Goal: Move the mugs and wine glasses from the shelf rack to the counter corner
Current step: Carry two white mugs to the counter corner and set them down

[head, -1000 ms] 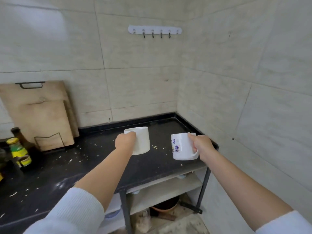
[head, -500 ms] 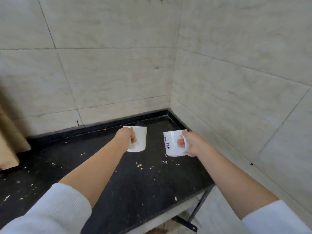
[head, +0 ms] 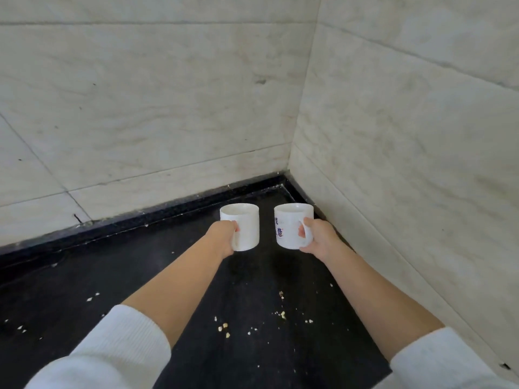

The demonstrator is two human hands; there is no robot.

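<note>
Mugs: plain mug [head: 245, 226] in left hand [head: 222, 239], printed mug [head: 290, 226] in right hand [head: 318, 239], fingers curled through handles. Both now carried nearer the counter [head: 84, 290] corner than a second ago; setting down likely follows.

- Two mugs side by side near the desk [head: 84, 290] corner: left mug [head: 245, 226], right mug [head: 289, 226].
- Crumbs [head: 224, 328] nearer the desk's front, before the mugs.

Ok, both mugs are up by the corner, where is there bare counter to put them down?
Bare black counter lies just past both mugs, bordered by the back wall and side wall. The plain mug in the left hand and the printed mug in the right hand sit side by side with a narrow gap. Crumbs litter the near counter.
</note>
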